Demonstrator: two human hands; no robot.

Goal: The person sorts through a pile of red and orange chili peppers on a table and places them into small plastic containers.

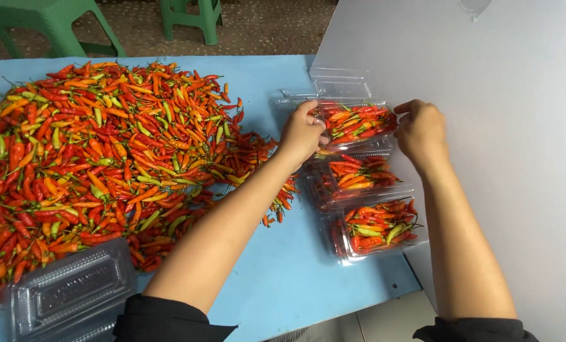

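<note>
Left hand: the left hand [302,132] sits in the middle of the frame, fingers curled tight on the left edge of the top chili box [357,121].
Right hand: the right hand [420,130] pinches the right edge of the same box, so both sides get pressed at once.
Top chili box: a clear plastic box full of red and orange chilies, right of the middle of the frame. Its lid looks folded down, and it seems the hands squeeze the rim to keep it flat.
Other boxes: a middle chili box [359,177] and a near chili box [378,229] lie just below it in a row, touching, each filled and closed.
Empty box: one open clear box [340,85] waits just above the top one, close to reach.
Chili pile: a big chili pile [105,145] covers the left half of the frame, beside the boxes, easy to grab from.
Spare trays: a stack of clear trays [67,294] rests at the lower left.
Table: the blue table [295,278] holds it all.
Stools: green stools [61,25] stand along the top edge.
</note>
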